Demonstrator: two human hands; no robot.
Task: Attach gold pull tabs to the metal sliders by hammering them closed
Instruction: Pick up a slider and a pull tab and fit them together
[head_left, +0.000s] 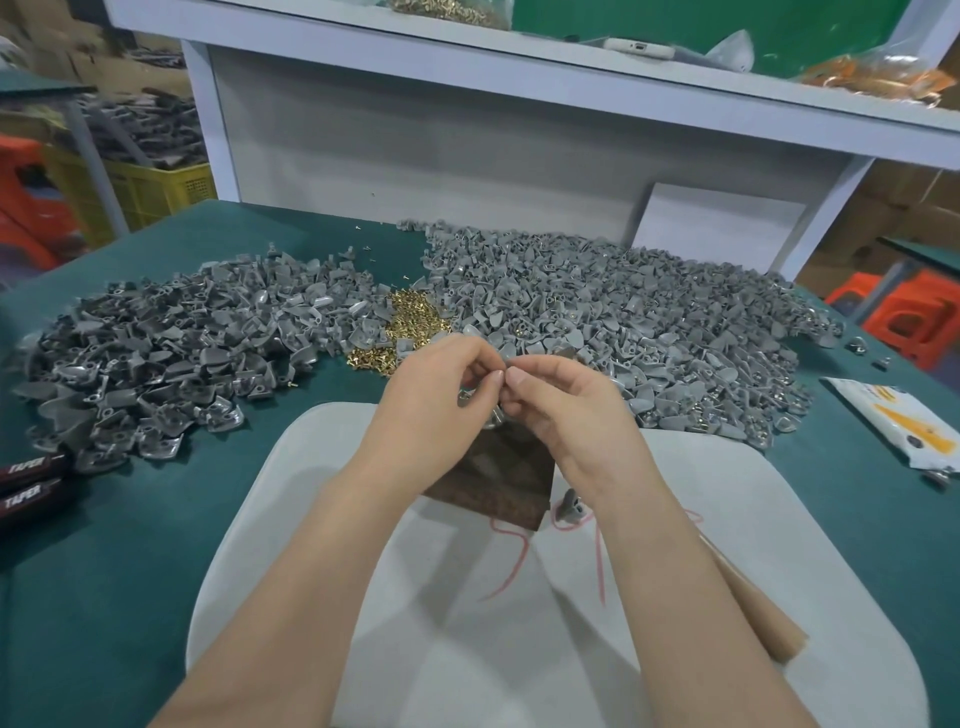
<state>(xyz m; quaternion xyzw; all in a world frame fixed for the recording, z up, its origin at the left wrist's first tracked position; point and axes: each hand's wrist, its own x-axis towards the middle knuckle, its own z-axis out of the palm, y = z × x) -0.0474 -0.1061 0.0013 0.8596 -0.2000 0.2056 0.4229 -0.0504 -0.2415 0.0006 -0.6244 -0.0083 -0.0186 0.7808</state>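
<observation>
- A white pad (322, 519) lies on the near edge of the green table (130, 561), with both forearms reaching over it.
- A red thread (511, 561) and one loose grey piece (570, 506) lie on the pad beside a brown block (493, 483).
- Above the block, the left hand (436, 395) and right hand (563, 402) meet fingertip to fingertip. Both are curled and pinching a grey slider (493, 418) between them. Whether a gold tab is in the pinch too, I cannot tell.
- Black handles (31, 483) lie at the left edge and a white packet (898, 431) at the right.
- Just beyond the hands is a small heap of gold pull tabs (410, 327), set between a darker slider heap (156, 353) on the left and a paler, wider heap (623, 322) on the right.
- Far left, off the table, a yellow crate (156, 192) holds dark metal parts.
- On the far shelf (519, 73), a clear bag (447, 10) holds gold pieces and an orange-tinted bag (878, 78) holds more.
</observation>
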